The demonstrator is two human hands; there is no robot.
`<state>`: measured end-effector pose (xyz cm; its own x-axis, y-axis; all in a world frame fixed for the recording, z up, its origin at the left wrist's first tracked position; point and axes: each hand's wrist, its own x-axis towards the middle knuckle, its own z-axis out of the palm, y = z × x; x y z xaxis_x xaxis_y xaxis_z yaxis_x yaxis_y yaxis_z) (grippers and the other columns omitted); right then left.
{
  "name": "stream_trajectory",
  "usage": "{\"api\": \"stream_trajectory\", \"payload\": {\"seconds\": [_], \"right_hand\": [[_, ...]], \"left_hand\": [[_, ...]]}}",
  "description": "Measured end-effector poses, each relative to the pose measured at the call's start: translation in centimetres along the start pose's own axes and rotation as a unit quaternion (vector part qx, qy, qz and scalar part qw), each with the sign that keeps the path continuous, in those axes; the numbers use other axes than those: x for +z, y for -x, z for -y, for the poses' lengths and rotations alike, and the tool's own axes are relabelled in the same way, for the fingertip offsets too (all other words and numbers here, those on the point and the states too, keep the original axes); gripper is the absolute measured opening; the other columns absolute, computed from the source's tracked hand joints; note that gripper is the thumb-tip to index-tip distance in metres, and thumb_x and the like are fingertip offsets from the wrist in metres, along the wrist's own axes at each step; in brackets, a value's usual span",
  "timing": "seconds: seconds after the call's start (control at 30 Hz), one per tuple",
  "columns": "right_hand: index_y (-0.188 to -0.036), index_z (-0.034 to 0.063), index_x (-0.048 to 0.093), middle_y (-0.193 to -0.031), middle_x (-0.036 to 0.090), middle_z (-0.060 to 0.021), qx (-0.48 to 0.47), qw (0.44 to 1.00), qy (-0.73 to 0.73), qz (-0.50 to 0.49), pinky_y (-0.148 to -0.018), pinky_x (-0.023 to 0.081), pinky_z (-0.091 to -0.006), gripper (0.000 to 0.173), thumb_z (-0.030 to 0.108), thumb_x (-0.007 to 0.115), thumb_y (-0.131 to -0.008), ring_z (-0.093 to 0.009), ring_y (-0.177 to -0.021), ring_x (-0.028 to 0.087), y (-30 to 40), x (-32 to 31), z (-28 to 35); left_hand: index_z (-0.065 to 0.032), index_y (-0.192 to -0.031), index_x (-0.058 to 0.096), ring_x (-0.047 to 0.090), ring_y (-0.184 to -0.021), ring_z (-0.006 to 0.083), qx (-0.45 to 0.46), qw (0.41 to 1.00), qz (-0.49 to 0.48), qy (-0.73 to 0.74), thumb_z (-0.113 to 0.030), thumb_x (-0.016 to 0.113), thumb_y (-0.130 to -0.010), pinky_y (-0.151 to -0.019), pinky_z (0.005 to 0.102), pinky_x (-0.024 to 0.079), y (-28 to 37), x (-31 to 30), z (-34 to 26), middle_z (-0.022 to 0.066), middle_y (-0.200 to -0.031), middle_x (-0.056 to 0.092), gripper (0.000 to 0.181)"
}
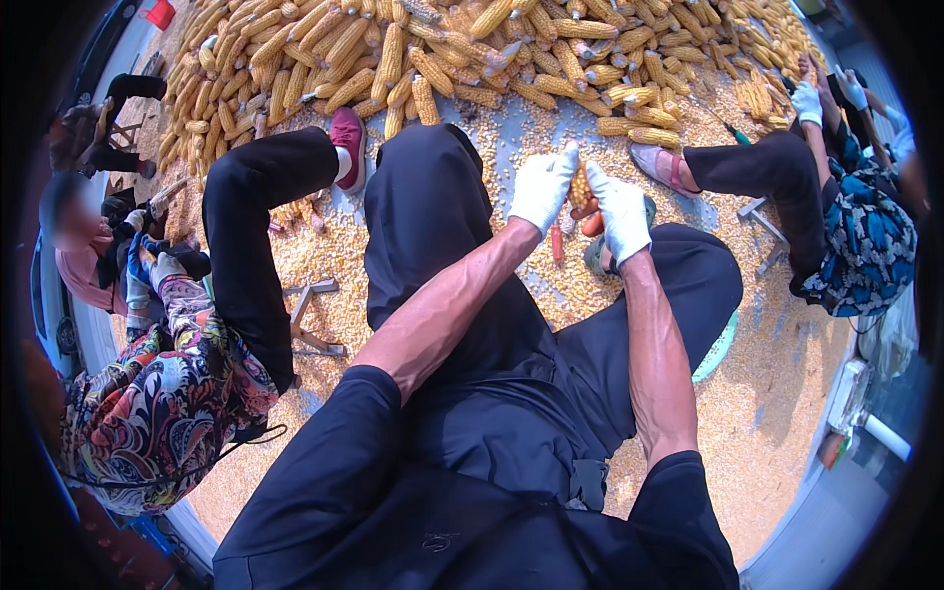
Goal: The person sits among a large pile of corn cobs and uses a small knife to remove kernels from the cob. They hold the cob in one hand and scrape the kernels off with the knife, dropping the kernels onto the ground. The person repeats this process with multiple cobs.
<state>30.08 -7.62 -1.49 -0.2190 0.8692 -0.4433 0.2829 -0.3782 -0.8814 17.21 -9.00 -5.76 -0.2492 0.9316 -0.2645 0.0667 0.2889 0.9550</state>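
Observation:
White knit gloves cover both my hands, which meet above my lap. My left hand (544, 188) grips one side of a partly visible yellow corn cob (580, 190). On its other side my right hand (621, 210) holds the same cob, thumb pointing up along it. Reddish-brown shapes just under the cob look like bare fingertips, but I cannot tell for sure. Much of the cob is hidden by the gloves. Below the hands, a red-handled tool (557, 245) lies on loose corn kernels (332, 254).
A large heap of corn cobs (442, 55) rises ahead. Co-workers sit close on both sides: a patterned sleeve (169, 369) at left, a blue-patterned garment (866, 243) at right. Low stools (313, 317) stand on the kernels. A green-handled tool (737, 135) lies by the heap's right edge.

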Motion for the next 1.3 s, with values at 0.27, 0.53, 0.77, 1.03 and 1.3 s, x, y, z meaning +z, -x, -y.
{"api": "stream_trajectory", "payload": {"seconds": [0.27,0.53,0.77,1.03,1.3], "right_hand": [[-0.071,0.0011,0.058,-0.049,0.054,-0.0076,0.058,0.998,0.023,-0.013,-0.034,0.035,-0.0223,0.046,0.046,0.059,-0.081,-0.01,-0.035,0.046,-0.1,1.6,0.5],[-0.06,0.0024,0.056,-0.044,0.048,-0.0075,0.035,0.998,-0.019,-0.04,-0.03,0.03,-0.0235,0.056,0.053,0.05,-0.084,-0.012,-0.032,0.042,-1.4,2.4,-2.8],[-0.063,0.006,0.053,-0.043,0.047,-0.0073,0.055,0.986,-0.154,-0.014,-0.029,0.033,-0.0283,0.052,0.053,0.049,-0.084,-0.014,-0.031,0.042,-1.5,2.3,-4.3],[-0.067,0.006,0.056,-0.047,0.049,-0.006,0.044,0.988,-0.135,-0.064,-0.03,0.039,-0.0294,0.049,0.052,0.049,-0.085,-0.015,-0.033,0.045,-1.8,1.5,-3.6],[-0.064,0.0099,0.047,-0.041,0.041,-0.0016,0.12,0.928,-0.351,-0.02,-0.029,0.035,-0.0309,0.038,0.04,0.049,-0.087,-0.015,-0.028,0.035,-1.9,0.6,-2.9]], "left_hand": [[-0.0029,-0.063,0.058,0.049,-0.05,0.0168,-0.118,0.948,0.011,0.295,-0.044,0.042,-0.09,-0.05,0.0348,0.036,0.1,2.0,0.9,0.0087,-0.056,0.054,0.052],[0.0005,-0.069,0.06,0.053,-0.054,0.0201,-0.078,0.981,-0.002,0.179,-0.041,0.04,-0.091,-0.053,0.0374,0.039,0.2,1.5,1.4,0.0118,-0.06,0.057,0.051],[0.0027,-0.069,0.058,0.053,-0.055,0.0233,-0.07,0.991,-0.046,0.107,-0.044,0.04,-0.09,-0.056,0.0381,0.039,-0.1,1.3,1.6,0.0143,-0.06,0.056,0.054],[-0.0022,-0.072,0.061,0.055,-0.053,0.0167,0.03,0.994,0.107,0.023,-0.044,0.041,-0.09,-0.052,0.0305,0.042,1.5,-0.4,-3.0,0.0079,-0.055,0.055,0.05],[-0.0041,-0.082,0.061,0.058,-0.054,0.0191,-0.095,0.976,0.069,0.184,-0.044,0.041,-0.09,-0.045,0.0304,0.041,0.2,0.8,0.0,0.0077,-0.063,0.059,0.045]]}}
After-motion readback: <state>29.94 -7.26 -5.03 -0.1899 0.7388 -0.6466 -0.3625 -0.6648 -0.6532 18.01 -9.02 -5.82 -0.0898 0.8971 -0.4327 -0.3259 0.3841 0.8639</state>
